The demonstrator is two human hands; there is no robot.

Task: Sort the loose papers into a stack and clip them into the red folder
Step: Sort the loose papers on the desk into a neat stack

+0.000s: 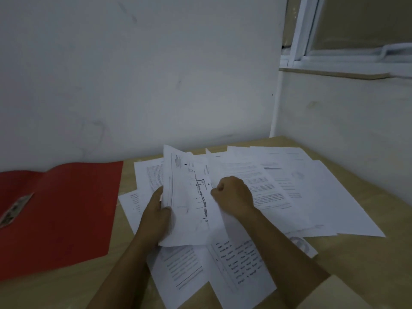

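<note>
An open red folder (66, 210) lies flat on the left of the wooden table (347, 259), with a metal clip (15, 208) along its left part. Several loose printed papers (301, 192) are spread over the table's middle and right. My left hand (156, 217) grips the left edge of a small held bundle of sheets (189, 197), tilted up off the table, its top page showing a line diagram. My right hand (234, 195) is curled at the bundle's right edge, pinching a sheet there. More pages (211, 270) lie under my forearms.
A white wall runs close behind the table, and a second wall with a window ledge (334, 74) closes the right side, forming a corner. A strip of bare wood shows between the folder and the papers.
</note>
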